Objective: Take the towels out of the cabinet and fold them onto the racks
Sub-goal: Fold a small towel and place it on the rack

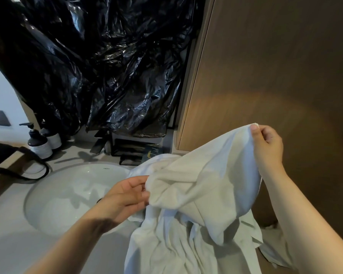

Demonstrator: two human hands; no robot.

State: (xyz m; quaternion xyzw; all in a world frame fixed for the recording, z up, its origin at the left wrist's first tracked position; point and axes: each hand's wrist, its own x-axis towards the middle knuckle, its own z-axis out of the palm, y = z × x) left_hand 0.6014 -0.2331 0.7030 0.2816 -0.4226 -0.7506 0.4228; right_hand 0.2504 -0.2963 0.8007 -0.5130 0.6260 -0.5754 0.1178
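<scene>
A large white towel (pixel 196 194) hangs crumpled between my hands, its lower part drooping past the bottom of the view. My right hand (pixel 267 147) pinches one upper corner of it, raised in front of the brown cabinet door (pixel 275 66). My left hand (pixel 127 196) grips a bunched fold of the towel lower down, over the right edge of the sink (pixel 67 196). No rack can be made out.
A white round sink is set in a pale counter at the left. Two dark pump bottles (pixel 40 141) stand at the back left. Black plastic sheeting (pixel 99 62) hangs over the wall above. A black strap (pixel 18 171) lies on the counter's left.
</scene>
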